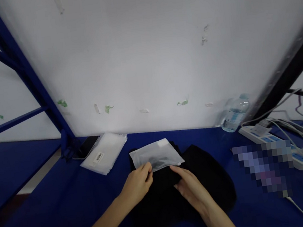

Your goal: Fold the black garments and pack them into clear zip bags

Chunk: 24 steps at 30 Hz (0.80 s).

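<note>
As left hand [138, 181] pinches frosted bag [157, 153] by near edge, right hand [190, 187] touches its corner, can't tell if closed; edge-handling step apparently, next likely needs even tension.

I face a white wall [137, 55] in dim, greyish light, marked with green scraps [108, 108] and pale strips [144, 110]. On my left a blue upright [25, 71] carries crossbars [12, 123]; on my right slants a black post [289, 74]. Before me spreads a blue tabletop [68, 200].
</note>
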### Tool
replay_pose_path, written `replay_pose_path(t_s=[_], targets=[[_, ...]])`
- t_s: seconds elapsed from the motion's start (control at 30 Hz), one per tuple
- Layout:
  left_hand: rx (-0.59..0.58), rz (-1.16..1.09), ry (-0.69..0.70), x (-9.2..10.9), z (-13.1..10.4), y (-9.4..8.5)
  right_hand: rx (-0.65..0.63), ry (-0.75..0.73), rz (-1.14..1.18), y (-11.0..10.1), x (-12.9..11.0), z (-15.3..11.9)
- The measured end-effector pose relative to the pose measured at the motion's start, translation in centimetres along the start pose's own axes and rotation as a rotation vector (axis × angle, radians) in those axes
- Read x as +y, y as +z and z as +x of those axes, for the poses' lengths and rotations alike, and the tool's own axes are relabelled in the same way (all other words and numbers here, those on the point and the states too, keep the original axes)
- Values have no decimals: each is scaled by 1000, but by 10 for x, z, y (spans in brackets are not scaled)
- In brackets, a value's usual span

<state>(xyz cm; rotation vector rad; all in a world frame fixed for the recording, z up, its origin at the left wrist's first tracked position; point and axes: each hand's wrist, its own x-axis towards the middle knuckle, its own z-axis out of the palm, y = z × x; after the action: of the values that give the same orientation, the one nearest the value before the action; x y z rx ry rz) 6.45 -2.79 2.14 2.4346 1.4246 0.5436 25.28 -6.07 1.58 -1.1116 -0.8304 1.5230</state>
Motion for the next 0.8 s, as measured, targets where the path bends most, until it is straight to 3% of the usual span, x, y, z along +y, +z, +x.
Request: replay_pose_path(t_s=[0.1, 0.23, 0.53, 0.67, 0.8], targets=[[14, -3, -8, -2, 0, 3, 72, -20, -136, -5, 4, -14], [16, -8, 3, 2, 0, 3, -18, 55, -264, 4, 12, -21], [-2, 93, 179, 3, -4, -27, 103, 65, 238, 34, 12, 19], [-34, 118, 196, -3, -9, -22, -1, -48, 347, 35, 20, 27], [-82, 122, 210, -12, -15, -10, -6, -40, 199, 15, 19, 13]])
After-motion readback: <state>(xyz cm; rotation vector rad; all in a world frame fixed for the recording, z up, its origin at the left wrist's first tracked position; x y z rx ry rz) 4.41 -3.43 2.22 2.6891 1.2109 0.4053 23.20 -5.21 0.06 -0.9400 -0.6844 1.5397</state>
